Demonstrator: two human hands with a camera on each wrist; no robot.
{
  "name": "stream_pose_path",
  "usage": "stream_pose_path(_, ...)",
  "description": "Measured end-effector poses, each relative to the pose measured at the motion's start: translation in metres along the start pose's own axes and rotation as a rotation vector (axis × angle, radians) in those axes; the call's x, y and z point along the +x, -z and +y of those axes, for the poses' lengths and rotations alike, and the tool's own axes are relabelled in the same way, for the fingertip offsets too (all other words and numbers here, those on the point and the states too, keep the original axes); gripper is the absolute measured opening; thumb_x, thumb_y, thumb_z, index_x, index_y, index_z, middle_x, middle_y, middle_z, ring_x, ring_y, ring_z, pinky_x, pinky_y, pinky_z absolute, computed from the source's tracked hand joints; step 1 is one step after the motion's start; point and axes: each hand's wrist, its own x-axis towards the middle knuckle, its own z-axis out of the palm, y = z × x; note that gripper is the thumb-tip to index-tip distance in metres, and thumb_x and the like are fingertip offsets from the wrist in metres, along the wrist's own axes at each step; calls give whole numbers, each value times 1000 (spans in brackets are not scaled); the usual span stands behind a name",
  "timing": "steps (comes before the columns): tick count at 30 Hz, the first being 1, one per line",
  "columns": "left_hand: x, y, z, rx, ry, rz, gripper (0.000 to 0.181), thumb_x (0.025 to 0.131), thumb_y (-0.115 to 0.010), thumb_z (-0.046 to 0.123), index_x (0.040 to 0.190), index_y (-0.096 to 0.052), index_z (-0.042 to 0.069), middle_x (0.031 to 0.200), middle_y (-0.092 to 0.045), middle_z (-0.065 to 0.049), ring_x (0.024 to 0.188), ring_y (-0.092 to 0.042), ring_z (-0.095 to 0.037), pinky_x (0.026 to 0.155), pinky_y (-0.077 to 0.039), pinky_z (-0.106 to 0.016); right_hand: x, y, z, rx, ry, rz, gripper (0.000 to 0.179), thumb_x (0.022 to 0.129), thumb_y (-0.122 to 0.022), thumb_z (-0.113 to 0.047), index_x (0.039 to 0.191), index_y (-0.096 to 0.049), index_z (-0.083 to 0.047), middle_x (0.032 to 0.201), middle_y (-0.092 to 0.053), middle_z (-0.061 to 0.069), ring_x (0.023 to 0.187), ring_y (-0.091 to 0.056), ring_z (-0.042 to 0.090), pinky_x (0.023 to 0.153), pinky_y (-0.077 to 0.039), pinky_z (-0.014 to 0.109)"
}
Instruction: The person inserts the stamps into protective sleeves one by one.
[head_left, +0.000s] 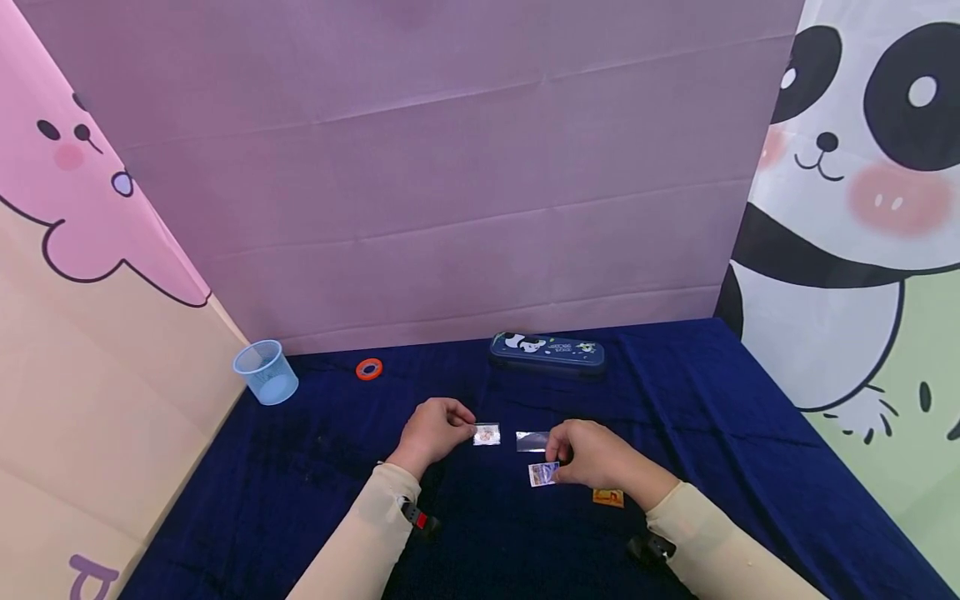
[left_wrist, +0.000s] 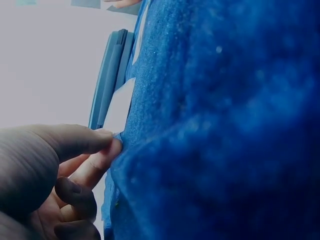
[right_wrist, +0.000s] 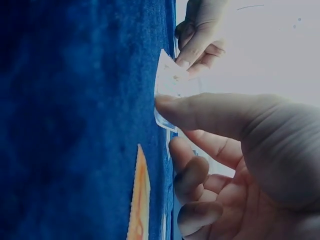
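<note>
Between thumb and index finger, my left hand (head_left: pixel 435 429) pinches the left edge of a small clear sleeve (head_left: pixel 487 434) with a reddish-and-white stamp inside. That sleeve appears as a pale flat piece (left_wrist: pixel 120 107) in the left wrist view. My right hand (head_left: pixel 596 454) pinches a blue-and-purple postage stamp (head_left: pixel 542 475) by its right side, and its toothed edge shows in the right wrist view. Just beyond this stamp lies a second clear sleeve (head_left: pixel 530 442), partly covered by the right fingers. An orange stamp (right_wrist: pixel 140 200) lies on the cloth below the right hand.
A dark blue panda pencil case (head_left: pixel 547 353) lies at the back of the blue cloth (head_left: pixel 300 500). Farther left are an orange tape roll (head_left: pixel 369 369) and a light blue mesh cup (head_left: pixel 272 379). Printed cloth walls enclose the back and sides.
</note>
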Motion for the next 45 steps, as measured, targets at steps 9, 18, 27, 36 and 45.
stream_pose_path(9, -1, 0, 2, 20, -21, 45, 9, 91, -84, 24, 92, -76, 23, 84, -69, 7, 74, -63, -15, 72, -53, -37, -1, 6, 4, 57, 56, -34, 23, 88, -82, -5, 81, -65, -19, 78, -61, -7, 69, -57, 14, 64, -49, 33)
stream_pose_path(18, -2, -5, 18, 27, -121, 29, 6, 93, -81, 23, 92, -76, 23, 83, -68, 9, 75, -61, -13, 70, -50, -34, 2, 23, 19, 158, 38, -8, 13, 94, -75, -5, 90, -69, -15, 81, -63, -3, 70, -55, 17, 60, -45, 31)
stream_pose_path(27, -6, -17, 33, 19, -140, -27, 6, 95, -81, 25, 97, -75, 25, 92, -68, 10, 79, -61, -12, 71, -51, -34, 2, 37, 42, 213, 16, 107, 4, 99, -73, -15, 97, -75, -12, 85, -65, 0, 68, -56, 18, 59, -48, 31)
stream_pose_path(36, -6, -31, 43, 60, -161, -26, 10, 93, -82, 25, 102, -78, 24, 106, -72, 8, 93, -64, -11, 85, -54, -38, 2, 46, 65, 294, -77, 201, 8, 101, -72, -20, 101, -74, -13, 92, -65, 5, 79, -57, 25, 68, -49, 36)
stream_pose_path(45, -1, -48, 54, 130, -148, -42, 18, 92, -84, 24, 109, -79, 26, 122, -72, 5, 109, -65, -16, 94, -54, -43, 1, 50, 73, 383, -171, 316, 20, 105, -67, -24, 111, -72, -6, 99, -67, 15, 81, -57, 26, 69, -49, 34)
